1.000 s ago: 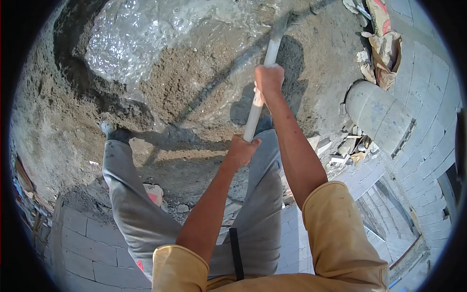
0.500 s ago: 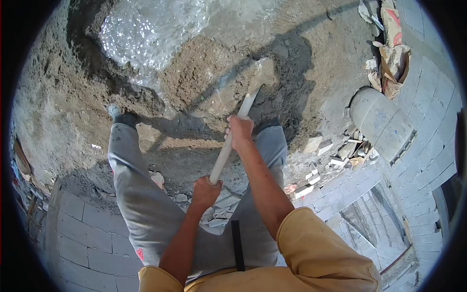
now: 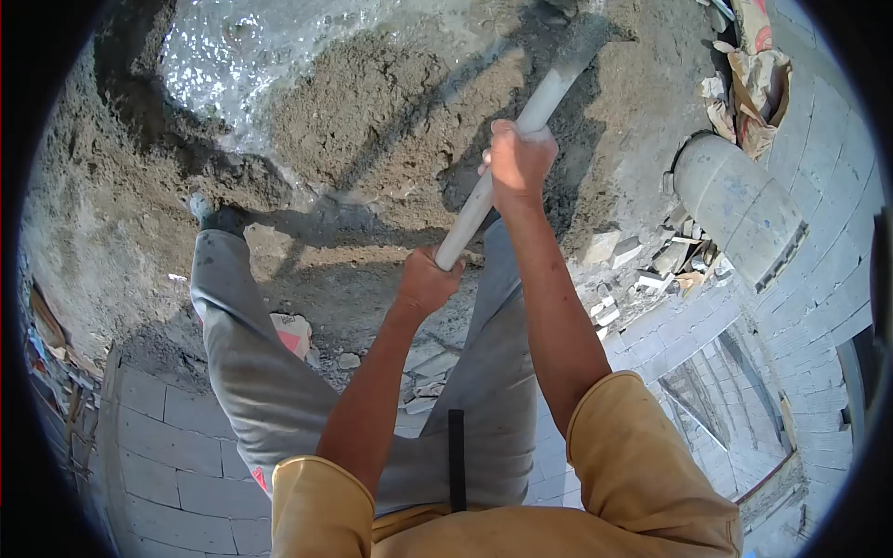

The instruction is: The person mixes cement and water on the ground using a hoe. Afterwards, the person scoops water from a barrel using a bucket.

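Observation:
My right hand (image 3: 523, 166) is wrapped round the upper part of the pale handle (image 3: 473, 216) of a hoe. My left hand (image 3: 430, 281) grips the same handle near its butt end, lower and to the left. The handle slants up to the right, and its far part is coated in wet grey mud. The hoe's head lies in shadow at the top and is hard to make out. Left of the handle lies a mound of damp sandy mix (image 3: 363, 112), beside a pool of shiny wet cement (image 3: 233, 70).
A dirty plastic bucket (image 3: 735, 205) lies on its side at the right, below torn paper bags (image 3: 758, 88). Broken block pieces (image 3: 665, 260) lie near it. Grey block walls (image 3: 177, 446) stand at the lower left and right. My legs are apart on the muddy ground.
Both hands have moved up and to the right with the hoe, still gripping it. Its head has left the mound's right side and is now farther away, near the top.

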A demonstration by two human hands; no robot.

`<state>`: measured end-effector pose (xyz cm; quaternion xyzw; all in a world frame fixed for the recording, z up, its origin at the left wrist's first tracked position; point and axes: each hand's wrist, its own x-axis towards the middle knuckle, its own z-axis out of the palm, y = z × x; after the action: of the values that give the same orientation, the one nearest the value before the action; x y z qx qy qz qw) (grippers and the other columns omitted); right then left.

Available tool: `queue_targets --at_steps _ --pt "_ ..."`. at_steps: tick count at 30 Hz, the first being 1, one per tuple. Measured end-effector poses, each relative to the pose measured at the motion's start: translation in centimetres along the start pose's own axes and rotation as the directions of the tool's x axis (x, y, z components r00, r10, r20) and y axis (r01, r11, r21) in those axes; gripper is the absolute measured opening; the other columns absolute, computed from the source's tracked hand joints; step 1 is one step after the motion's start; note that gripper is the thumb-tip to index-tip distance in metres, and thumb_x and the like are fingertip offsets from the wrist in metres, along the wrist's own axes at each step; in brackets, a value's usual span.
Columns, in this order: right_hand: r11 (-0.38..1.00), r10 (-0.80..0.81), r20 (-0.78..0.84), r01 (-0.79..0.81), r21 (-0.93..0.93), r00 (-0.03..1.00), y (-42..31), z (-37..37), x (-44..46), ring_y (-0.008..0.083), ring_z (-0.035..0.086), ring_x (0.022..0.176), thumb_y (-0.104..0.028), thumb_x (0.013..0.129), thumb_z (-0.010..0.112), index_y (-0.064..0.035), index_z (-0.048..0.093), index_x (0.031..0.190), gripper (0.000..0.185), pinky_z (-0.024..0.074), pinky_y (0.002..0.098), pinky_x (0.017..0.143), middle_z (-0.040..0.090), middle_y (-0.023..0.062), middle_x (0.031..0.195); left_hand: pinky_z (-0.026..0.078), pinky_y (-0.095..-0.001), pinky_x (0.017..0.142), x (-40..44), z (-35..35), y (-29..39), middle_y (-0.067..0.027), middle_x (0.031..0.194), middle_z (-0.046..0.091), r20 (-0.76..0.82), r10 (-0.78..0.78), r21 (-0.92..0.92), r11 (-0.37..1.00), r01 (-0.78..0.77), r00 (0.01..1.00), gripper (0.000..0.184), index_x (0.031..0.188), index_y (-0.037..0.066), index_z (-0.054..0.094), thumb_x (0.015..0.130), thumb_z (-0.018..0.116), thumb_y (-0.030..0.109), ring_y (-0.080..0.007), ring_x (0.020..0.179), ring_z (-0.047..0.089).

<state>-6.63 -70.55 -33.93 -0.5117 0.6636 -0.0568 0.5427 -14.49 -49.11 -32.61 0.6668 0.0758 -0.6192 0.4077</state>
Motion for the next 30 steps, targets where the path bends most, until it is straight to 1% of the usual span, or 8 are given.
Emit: queue_targets --at_steps 1,4,6,11,21,23,25,30 --pt "1.000 -0.004 -0.001 0.004 0.002 1.000 0.5 -0.3 1.8 0.0151 0.054 0.049 -0.010 0.094 0.070 0.0018 0.060 0.098 0.016 0.0475 0.0347 0.044 0.059 0.0060 0.074 0.050 -0.0417 0.059 0.3 0.6 0.6 -0.0122 0.064 0.066 0.000 0.005 0.001 1.000 -0.005 1.000 0.027 0.080 -0.002 0.073 0.091 0.078 0.022 -0.0192 0.057 0.061" --pt "0.930 0.358 -0.100 -0.364 -0.052 0.928 6.0 -0.4 3.6 0.0179 0.053 0.049 -0.008 0.093 0.068 0.0007 0.060 0.096 0.012 0.0469 0.0380 0.044 0.055 0.0060 0.071 0.054 -0.0429 0.063 -1.3 0.3 0.6 -0.0171 0.071 0.071 -0.013 -0.169 0.127 0.977 0.169 0.986 0.030 0.091 -0.005 0.075 0.091 0.080 0.025 -0.0259 0.062 0.070" --pt "0.831 0.554 -0.033 -0.555 -0.040 0.832 12.3 0.4 2.4 0.0198 0.053 0.049 -0.007 0.093 0.067 -0.0004 0.059 0.093 0.010 0.0477 0.0411 0.045 0.054 0.0063 0.070 0.058 -0.0453 0.070 -4.2 -1.6 -1.1 -0.0240 0.079 0.075 -0.105 -0.178 0.408 0.890 0.206 0.978 0.040 0.100 -0.008 0.074 0.090 0.082 0.030 -0.0360 0.074 0.077" --pt "0.699 0.715 0.034 -0.713 -0.047 0.699 14.6 3.2 -3.0 0.0202 0.054 0.052 -0.009 0.092 0.067 -0.0034 0.061 0.092 0.009 0.0470 0.0417 0.048 0.053 0.0049 0.070 0.061 -0.0479 0.080 -9.3 -6.7 1.8 -0.0302 0.084 0.075 -0.093 -0.370 0.387 0.842 0.376 0.924 0.045 0.102 -0.010 0.074 0.089 0.083 0.031 -0.0442 0.087 0.078" --pt "0.568 0.676 0.389 -0.779 0.265 0.626 11.3 2.2 -16.2 0.0179 0.051 0.049 -0.011 0.091 0.073 -0.0071 0.055 0.092 0.019 0.0452 0.0412 0.047 0.051 0.0031 0.066 0.062 -0.0534 0.087 -17.9 -7.0 -9.4 -0.0254 0.099 0.078 -0.331 -0.401 0.564 0.642 0.519 0.854 0.028 0.106 0.002 0.075 0.087 0.075 0.022 -0.0426 0.095 0.078" --pt "0.694 0.690 0.153 -0.707 0.135 0.707 11.5 5.1 -15.4 0.0185 0.051 0.049 -0.011 0.090 0.073 -0.0111 0.055 0.084 0.019 0.0450 0.0409 0.048 0.051 0.0008 0.063 0.062 -0.0541 0.084 -15.6 -7.9 -10.5 -0.0243 0.094 0.078 -0.375 -0.340 0.503 0.707 0.497 0.862 0.024 0.100 0.003 0.073 0.084 0.077 0.020 -0.0444 0.091 0.077" --pt "0.743 0.631 0.199 -0.658 0.123 0.750 9.0 6.1 -15.2 0.0183 0.050 0.048 -0.012 0.089 0.074 -0.0108 0.055 0.085 0.019 0.0457 0.0411 0.049 0.052 0.0010 0.063 0.061 -0.0543 0.079 -13.0 -9.6 -11.6 -0.0242 0.089 0.077 -0.352 -0.204 0.464 0.810 0.359 0.914 0.022 0.097 0.003 0.072 0.082 0.078 0.018 -0.0461 0.088 0.076" --pt "0.884 0.153 0.213 -0.230 0.407 0.965 3.7 8.7 -10.3 0.0173 0.050 0.048 -0.009 0.091 0.071 -0.0090 0.055 0.086 0.016 0.0452 0.0368 0.046 0.051 0.0028 0.063 0.061 -0.0522 0.078 0.0 -12.3 -9.7 -0.0229 0.089 0.078 -0.365 0.108 0.485 0.870 0.090 0.925 0.028 0.098 0.008 0.074 0.075 0.085 0.020 -0.0454 0.087 0.076"
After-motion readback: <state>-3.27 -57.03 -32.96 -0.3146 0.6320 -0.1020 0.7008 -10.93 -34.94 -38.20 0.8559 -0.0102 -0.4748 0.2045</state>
